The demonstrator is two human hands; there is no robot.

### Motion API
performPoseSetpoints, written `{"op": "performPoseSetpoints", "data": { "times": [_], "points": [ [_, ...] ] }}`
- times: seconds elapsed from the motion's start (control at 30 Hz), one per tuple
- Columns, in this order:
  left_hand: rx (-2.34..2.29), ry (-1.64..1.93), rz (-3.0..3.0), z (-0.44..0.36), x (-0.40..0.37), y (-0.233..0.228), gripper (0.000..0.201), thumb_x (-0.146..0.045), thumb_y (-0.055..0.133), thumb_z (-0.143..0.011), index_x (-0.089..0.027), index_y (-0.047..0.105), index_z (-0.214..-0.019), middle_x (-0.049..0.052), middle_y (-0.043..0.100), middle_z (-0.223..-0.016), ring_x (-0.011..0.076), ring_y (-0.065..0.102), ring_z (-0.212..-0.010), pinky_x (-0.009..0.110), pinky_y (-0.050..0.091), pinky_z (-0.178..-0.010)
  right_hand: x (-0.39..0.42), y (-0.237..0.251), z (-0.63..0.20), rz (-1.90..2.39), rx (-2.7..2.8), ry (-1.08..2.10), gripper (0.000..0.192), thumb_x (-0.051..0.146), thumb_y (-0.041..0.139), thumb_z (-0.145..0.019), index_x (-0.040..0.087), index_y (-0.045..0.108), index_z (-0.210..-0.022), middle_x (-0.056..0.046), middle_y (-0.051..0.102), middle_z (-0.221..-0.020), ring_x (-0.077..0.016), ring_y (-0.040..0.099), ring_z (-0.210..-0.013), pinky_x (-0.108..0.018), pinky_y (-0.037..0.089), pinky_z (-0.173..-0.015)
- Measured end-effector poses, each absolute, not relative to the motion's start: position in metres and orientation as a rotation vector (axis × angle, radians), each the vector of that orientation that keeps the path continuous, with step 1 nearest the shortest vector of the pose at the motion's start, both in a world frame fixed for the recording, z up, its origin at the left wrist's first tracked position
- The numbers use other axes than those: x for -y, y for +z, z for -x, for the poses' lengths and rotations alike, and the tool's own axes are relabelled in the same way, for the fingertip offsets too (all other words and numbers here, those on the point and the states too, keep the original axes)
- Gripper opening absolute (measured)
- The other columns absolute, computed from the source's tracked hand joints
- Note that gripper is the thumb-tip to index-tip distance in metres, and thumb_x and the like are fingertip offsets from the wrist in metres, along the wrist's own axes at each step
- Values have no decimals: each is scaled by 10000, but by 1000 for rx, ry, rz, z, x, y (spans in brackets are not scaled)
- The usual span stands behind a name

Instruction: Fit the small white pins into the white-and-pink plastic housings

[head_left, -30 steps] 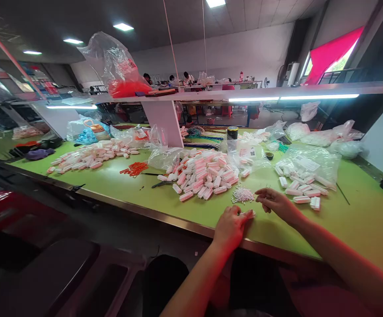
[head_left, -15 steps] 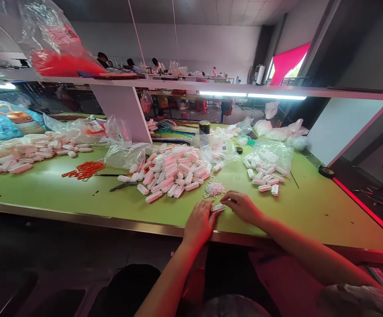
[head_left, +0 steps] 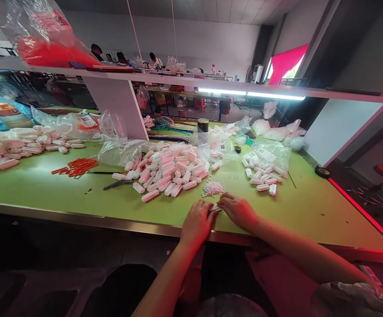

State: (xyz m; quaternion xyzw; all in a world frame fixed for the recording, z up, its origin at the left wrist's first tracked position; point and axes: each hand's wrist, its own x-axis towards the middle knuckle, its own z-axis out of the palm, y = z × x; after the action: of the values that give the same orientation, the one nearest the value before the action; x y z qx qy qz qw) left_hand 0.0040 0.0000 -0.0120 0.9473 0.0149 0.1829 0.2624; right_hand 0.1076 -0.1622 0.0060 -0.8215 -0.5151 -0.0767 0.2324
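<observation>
Left hand (head_left: 196,221) clamped on a white block (head_left: 214,208), lower centre, right hand (head_left: 240,211) fingertips together at its end, tiny white pieces (head_left: 213,188) just above.

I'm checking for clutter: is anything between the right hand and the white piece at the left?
Nothing visible is: the right hand is at the white piece; the heap of tiny pale parts lies beyond them.
</observation>
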Motion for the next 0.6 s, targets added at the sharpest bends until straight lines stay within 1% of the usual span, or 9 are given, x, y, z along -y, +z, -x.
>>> {"op": "performPoseSetpoints", "data": {
  "times": [0.13, 0.23, 0.3, 0.4, 0.5, 0.6],
  "points": [
    [-47, 498, -2564, -4, 0, -11, 129, -314, 545, -978, -212, 608, -1024, 53, 634, -987, 240, 593, -976, 389, 486, -876, 162, 8, -104, 2397, 1645, -392, 182, 170, 505, -1002, 189, 686, -985, -68, 672, -997, -162, 627, -792, -266, 458, -727],
    [-52, 494, -2557, -4, 0, -10, 122, -311, 570, -967, -207, 606, -1020, 52, 634, -983, 242, 594, -972, 388, 485, -876, 162, 10, -102, 2439, 1737, -436, 180, 164, 508, -996, 174, 688, -1005, -87, 680, -1011, -176, 623, -786, -283, 460, -719],
    [-54, 486, -2551, -4, 0, -10, 120, -304, 576, -963, -202, 609, -1017, 55, 636, -986, 241, 592, -970, 387, 483, -879, 163, 9, -103, 2431, 1710, -402, 192, 160, 503, -994, 175, 691, -1025, -89, 684, -1027, -178, 631, -794, -285, 469, -723],
    [-60, 478, -2544, -3, 0, -9, 122, -302, 559, -969, -206, 614, -1021, 57, 638, -992, 236, 590, -969, 382, 481, -876, 164, 8, -105, 2327, 1554, -267, 228, 159, 477, -1002, 198, 697, -1049, -74, 688, -1048, -171, 653, -842, -274, 492, -754],
    [-72, 473, -2546, -2, 1, -8, 140, -306, 537, -977, -207, 615, -1037, 60, 635, -999, 235, 589, -973, 377, 482, -872, 164, 8, -110, 2129, 1370, -117, 235, 175, 470, -1008, 200, 703, -1014, -61, 692, -1006, -168, 666, -900, -276, 516, -802],
    [-75, 467, -2550, -1, 1, -8, 144, -301, 526, -980, -208, 615, -1044, 59, 631, -1002, 238, 589, -982, 376, 484, -873, 164, 9, -114, 2010, 1280, -70, 225, 187, 482, -1002, 195, 703, -962, -57, 692, -945, -174, 669, -901, -297, 530, -818]
  ]
}}
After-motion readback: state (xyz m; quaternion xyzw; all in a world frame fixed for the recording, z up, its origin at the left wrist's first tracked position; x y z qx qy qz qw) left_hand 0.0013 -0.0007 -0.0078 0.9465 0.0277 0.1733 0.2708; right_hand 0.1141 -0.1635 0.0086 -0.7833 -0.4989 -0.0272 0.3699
